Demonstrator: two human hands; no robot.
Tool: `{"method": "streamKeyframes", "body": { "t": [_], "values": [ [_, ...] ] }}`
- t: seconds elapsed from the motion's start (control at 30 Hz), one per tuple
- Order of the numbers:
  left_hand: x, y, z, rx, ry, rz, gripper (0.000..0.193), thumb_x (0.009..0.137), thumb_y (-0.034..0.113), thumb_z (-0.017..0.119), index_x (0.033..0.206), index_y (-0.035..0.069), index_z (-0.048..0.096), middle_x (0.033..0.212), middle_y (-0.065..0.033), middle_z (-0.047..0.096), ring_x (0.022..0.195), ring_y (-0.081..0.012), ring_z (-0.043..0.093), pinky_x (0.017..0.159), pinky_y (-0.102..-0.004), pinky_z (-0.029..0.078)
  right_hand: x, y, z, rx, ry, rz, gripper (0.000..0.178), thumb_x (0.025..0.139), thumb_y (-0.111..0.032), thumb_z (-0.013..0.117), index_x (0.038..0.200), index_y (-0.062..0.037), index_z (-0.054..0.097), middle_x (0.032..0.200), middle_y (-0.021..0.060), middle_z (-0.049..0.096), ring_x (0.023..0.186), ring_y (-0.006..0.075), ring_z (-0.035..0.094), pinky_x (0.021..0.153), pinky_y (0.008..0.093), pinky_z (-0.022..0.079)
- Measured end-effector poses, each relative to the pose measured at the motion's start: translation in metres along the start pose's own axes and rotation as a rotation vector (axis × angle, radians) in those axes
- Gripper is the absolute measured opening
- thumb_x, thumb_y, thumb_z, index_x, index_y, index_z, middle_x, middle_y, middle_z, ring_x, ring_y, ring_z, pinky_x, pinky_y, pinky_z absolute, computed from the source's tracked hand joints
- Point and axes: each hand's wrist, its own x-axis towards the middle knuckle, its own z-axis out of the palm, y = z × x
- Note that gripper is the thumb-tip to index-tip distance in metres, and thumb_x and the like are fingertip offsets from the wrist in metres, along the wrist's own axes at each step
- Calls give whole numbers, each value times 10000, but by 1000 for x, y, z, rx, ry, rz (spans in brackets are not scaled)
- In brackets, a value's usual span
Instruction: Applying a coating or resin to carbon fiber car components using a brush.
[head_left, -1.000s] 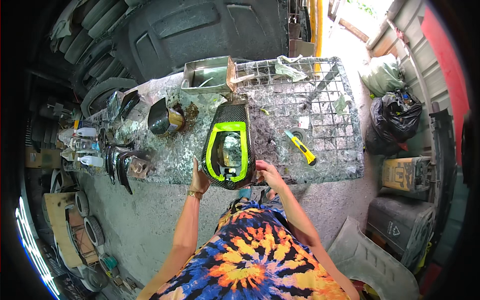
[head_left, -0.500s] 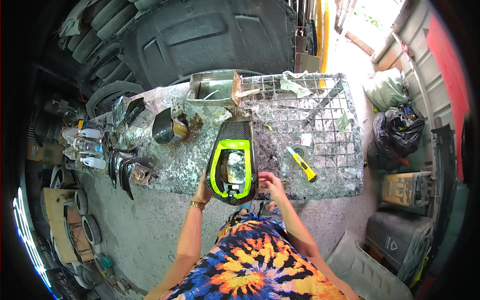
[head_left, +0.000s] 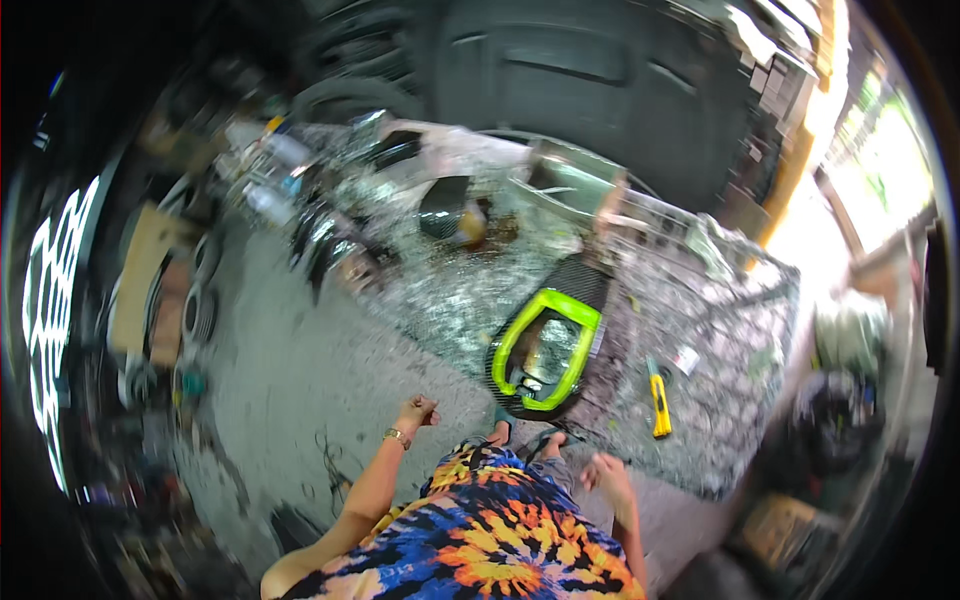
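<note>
Standing: you stood at the near edge of the mottled grey counter (head_left: pixel 450 300), and your tie-dye shirt (head_left: pixel 500 540) filled the bottom of the view.
Left hand: your left hand (head_left: pixel 418 410) was curled into a loose fist with nothing visible inside it. It hung over the concrete floor (head_left: pixel 280 370), short of the counter, with a gold-coloured band (head_left: pixel 397 436) on the wrist.
Right hand: your right hand (head_left: pixel 605 470) hung by your hip with its fingers apart and empty, just below the counter's edge. It was blurred, so I could tell nothing finer.
Main piece: the black woven-pattern shell with the lime-green rim (head_left: pixel 545 350) lay flat on the counter right in front of you, its rounded end at the near edge. It was the nearest thing to both hands, and neither hand touched it.
Nearby: a yellow-handled utility knife (head_left: pixel 658 400) lay just to the right of the shell, untouched. A dull metal tray (head_left: pixel 570 180) and a dark cup-shaped part (head_left: pixel 443 205) sat farther back.
Progress: as I judge it, the shell was set down and resting steady, and no tool was in use. The blur hid whether anything on the shell had been cut, trimmed or fitted.
Left open: the knife was not picked up, the shell stayed where it lay, and both of your hands were free.
</note>
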Motion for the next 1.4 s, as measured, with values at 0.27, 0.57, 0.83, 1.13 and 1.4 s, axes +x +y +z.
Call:
{"method": "streamKeyframes", "body": {
  "t": [0.27,0.57,0.83,1.13,1.4],
  "values": [
    [-44,-202,-121,189,209,-296,18,755,10,569,771,3,573,658,-112,630,521,-202,618,478,-331,518,8,129,-18,-194,-85,303,134,860,-163,585,960,-74,573,918,77,616,801,193,598,733,324,490],
    [-60,-283,-235,-77,367,-284,190,786,122,647,645,7,594,589,-116,606,453,-215,591,440,-373,526,77,111,139,-219,5,474,223,865,-208,575,1043,-73,570,1010,86,606,895,207,582,799,321,464],
    [2,-350,-355,-599,145,-272,214,848,130,556,971,-45,548,761,-142,632,632,-258,647,585,-395,567,132,137,336,-324,-58,513,302,870,-248,566,1116,-73,568,1092,94,597,978,220,568,858,318,440],
    [43,-341,-483,-382,136,-201,145,829,131,579,763,4,600,673,-129,637,553,-223,628,482,-313,515,256,127,596,-784,-328,308,347,900,-285,526,1165,-64,560,1088,72,609,963,190,586,811,311,469],
    [45,-336,-597,-585,585,-302,184,832,169,590,747,5,578,611,-105,602,463,-204,572,406,-295,459,389,153,836,-927,-738,79,231,881,-237,530,1005,-65,625,838,11,623,728,120,586,623,277,473]
  ]
}}
